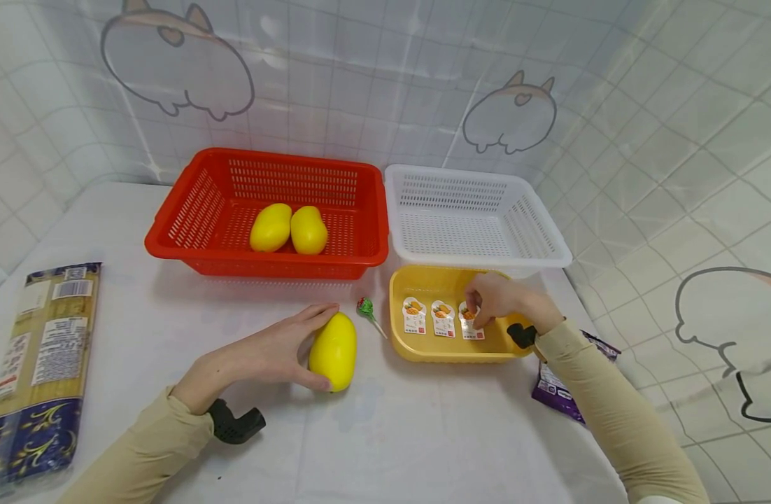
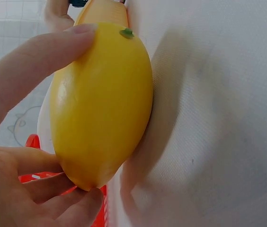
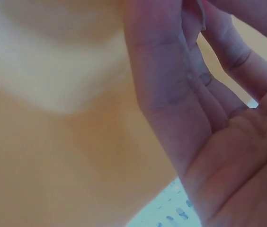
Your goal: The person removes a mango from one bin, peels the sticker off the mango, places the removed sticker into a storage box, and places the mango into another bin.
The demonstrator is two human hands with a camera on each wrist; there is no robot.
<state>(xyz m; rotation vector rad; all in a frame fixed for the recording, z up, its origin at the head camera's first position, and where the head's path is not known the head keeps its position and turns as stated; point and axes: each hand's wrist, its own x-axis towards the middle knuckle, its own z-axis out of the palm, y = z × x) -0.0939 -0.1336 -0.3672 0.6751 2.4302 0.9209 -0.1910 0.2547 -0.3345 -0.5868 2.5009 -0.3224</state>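
Observation:
My left hand point(image 1: 269, 350) holds a yellow mango point(image 1: 335, 352) low over the white tablecloth, thumb at the stem end and fingers round the other end. In the left wrist view the mango point(image 2: 100, 104) shows its small green stem near the thumb. My right hand point(image 1: 501, 297) reaches into a yellow basket point(image 1: 436, 353), fingertips pinching the rightmost mango-print label point(image 1: 472, 330). Two similar labels, one at the left point(image 1: 414, 316) and one in the middle point(image 1: 443, 320), lie beside it. The right wrist view shows the curled fingers point(image 3: 159, 71) close up, the label mostly hidden.
A red basket point(image 1: 285, 267) with two mangoes point(image 1: 271, 227) stands at the back, next to a white basket point(image 1: 480, 257). A green-wrapped lollipop point(image 1: 365, 306) lies between mango and yellow basket. Pasta packaging point(image 1: 52, 350) lies far left; a purple packet point(image 1: 558, 400) is partly under the right forearm.

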